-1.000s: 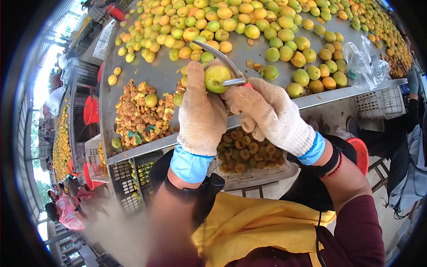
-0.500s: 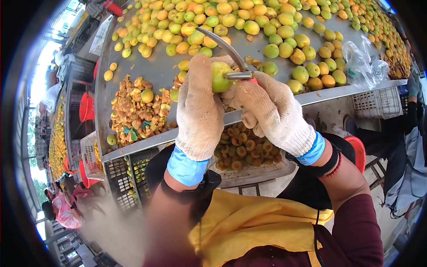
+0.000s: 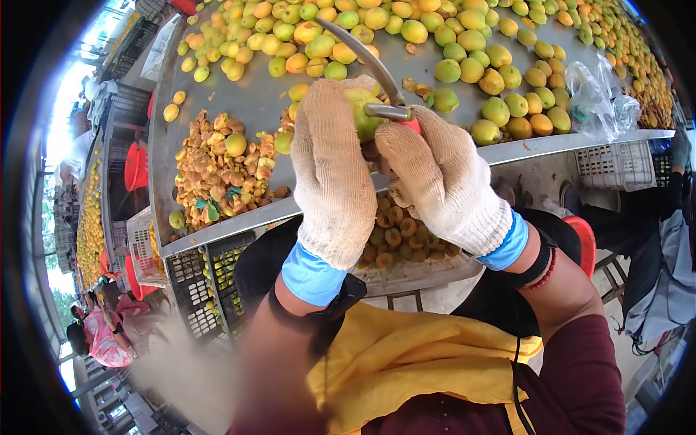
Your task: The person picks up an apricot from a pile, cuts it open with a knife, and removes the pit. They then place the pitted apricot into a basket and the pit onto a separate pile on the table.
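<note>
My left hand (image 3: 330, 174), in a dirty white knit glove, is closed round a green-yellow apricot (image 3: 365, 125). My right hand (image 3: 444, 177), gloved alike, grips a curved knife (image 3: 367, 61) by its red handle. The metal collar of the knife lies against the apricot's side, and the hooked blade rises beyond the fruit towards the upper left. My left fingertips are hidden behind the fruit. Below my hands, a tray (image 3: 435, 272) holds many halved apricots (image 3: 409, 235).
Whole apricots (image 3: 312, 43) spread over the metal table (image 3: 428, 54). A heap of brown pits (image 3: 214, 167) lies at its near left. A plastic bag (image 3: 598, 101) rests at the right edge. Black crates (image 3: 199, 290) stand below on the left, and a white crate (image 3: 616, 165) below on the right.
My left hand has rolled inward over the apricot, so its back shows more. The fruit has turned and tilted against the knife, still held. Both hands have dropped slightly nearer to me.
</note>
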`<state>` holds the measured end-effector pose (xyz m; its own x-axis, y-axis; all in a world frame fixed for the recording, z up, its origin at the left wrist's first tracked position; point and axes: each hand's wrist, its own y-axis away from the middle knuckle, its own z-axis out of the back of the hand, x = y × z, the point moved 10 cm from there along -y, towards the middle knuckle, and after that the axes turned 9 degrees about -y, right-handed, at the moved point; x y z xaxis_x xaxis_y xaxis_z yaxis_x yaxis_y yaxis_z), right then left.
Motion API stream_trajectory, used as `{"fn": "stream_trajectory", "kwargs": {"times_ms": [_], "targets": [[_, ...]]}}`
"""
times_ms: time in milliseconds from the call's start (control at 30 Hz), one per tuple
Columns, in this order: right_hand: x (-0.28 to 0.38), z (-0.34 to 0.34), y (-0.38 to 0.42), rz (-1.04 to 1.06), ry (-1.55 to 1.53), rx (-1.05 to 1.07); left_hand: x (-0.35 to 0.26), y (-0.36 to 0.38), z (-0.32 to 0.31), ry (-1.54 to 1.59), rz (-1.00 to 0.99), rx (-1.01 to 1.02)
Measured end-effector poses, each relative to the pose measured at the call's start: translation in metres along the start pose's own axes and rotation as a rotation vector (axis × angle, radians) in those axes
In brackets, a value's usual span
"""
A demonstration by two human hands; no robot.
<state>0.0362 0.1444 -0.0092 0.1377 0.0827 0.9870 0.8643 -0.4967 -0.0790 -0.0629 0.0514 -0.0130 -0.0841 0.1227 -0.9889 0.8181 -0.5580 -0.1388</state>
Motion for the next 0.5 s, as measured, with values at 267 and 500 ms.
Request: {"fn": "stream_trajectory", "kwargs": {"times_ms": [267,500], "targets": [[-0.037,-0.011,-0.011,-0.174,-0.226,0.080,-0.022,-0.002,0.000,-0.739,-0.430,0.006],[-0.038,-0.034,0.012,-0.746,-0.729,0.390,0.041,-0.009,-0.017,0.521,0.493,0.032]]}}
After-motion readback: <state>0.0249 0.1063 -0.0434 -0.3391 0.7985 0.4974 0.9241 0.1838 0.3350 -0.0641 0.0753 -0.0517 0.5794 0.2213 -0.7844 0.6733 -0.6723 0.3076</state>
